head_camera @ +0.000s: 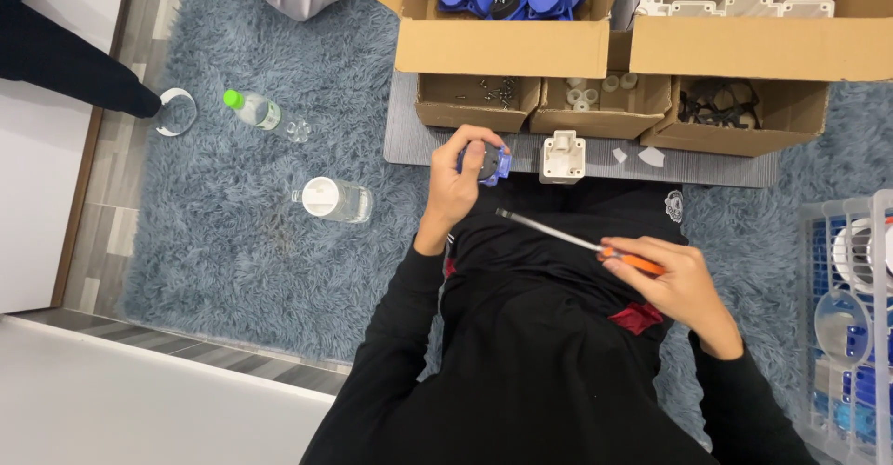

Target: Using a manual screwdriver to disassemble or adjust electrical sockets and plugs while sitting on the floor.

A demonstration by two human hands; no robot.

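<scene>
The blue socket part (491,162) sits in the person's left hand (458,179), fingers curled around it, held just above the near edge of a grey board (409,139) that lies on the shaggy blue-grey rug (233,242).

Far left, a clear tape roll (176,112) rests on the wooden floor at the rug's edge, next to someone's dark-clad foot (130,100). On the rug lie a bottle with a green cap (260,112) and, nearer the person, a clear jar with a white lid (333,199), both on their sides.

Behind the left hand, three small cardboard boxes stand in a row on the board: the first holds dark screws (493,93), the second small white pieces (595,93), the third black rings (721,107). Behind them, a large box (502,46) holds more blue covers, and another large box (763,46) holds white housings. One white housing (564,155) stands on the board just beside the blue part.

The right hand (684,284) is closed around the orange handle of a screwdriver (581,239), whose shaft points left toward the other hand, over the person's dark lap.

Far right, a white wire basket (819,335) holds blue and white parts.
</scene>
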